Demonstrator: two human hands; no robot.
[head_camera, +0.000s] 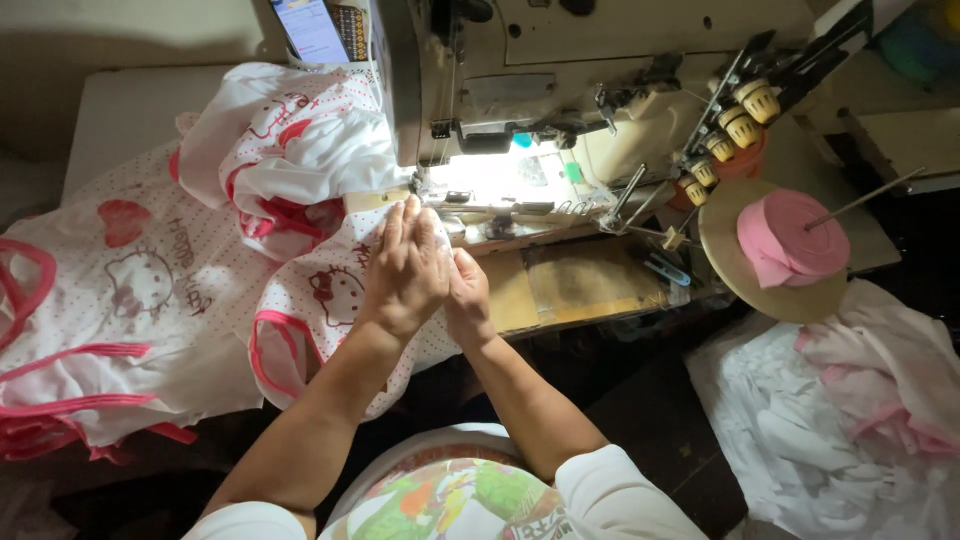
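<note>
My left hand (405, 268) lies flat with fingers together on a white garment (320, 290) with red dots, a cartoon cat print and pink binding, pressing it down just before the needle area (432, 190) of an industrial sewing machine (560, 70). My right hand (467, 292) sits close beside it, pinching the edge of the same cloth. The machine's lamp lights the fabric under the presser foot brightly.
Several matching pink-trimmed garments (110, 300) pile to the left on the table. A roll of pink binding tape (792, 238) sits on a round disc at the right, near thread tension knobs (735, 120). A heap of white and pink cloth (850, 420) lies lower right.
</note>
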